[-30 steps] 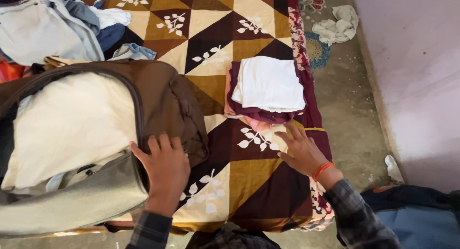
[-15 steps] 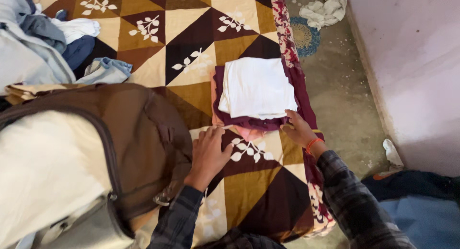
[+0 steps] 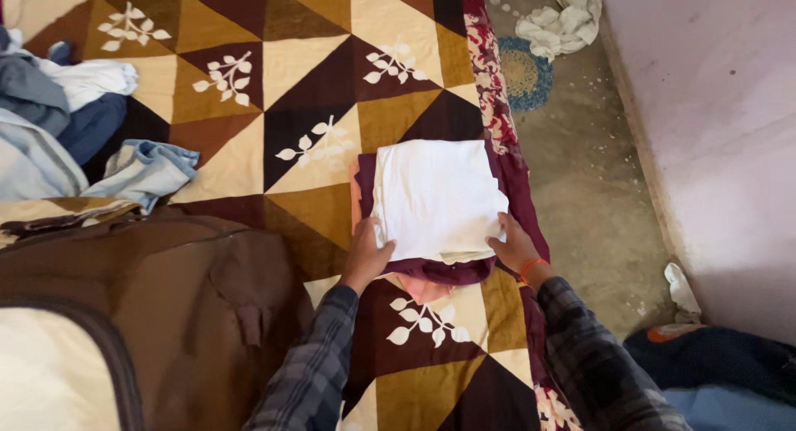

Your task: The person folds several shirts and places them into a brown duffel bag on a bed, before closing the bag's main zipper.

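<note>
Folded clothes stack, white piece on top, far right on patterned bedspread; now gripped both sides: left hand and right hand moved in from bedspread, clasping edges beside brown bag.

brown bag, patterned quilt, loose clothes, crumpled white cloth

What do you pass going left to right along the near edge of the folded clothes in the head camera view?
Brown bag → left hand → white folded cloth → right hand → bare floor → pale wall.
</note>
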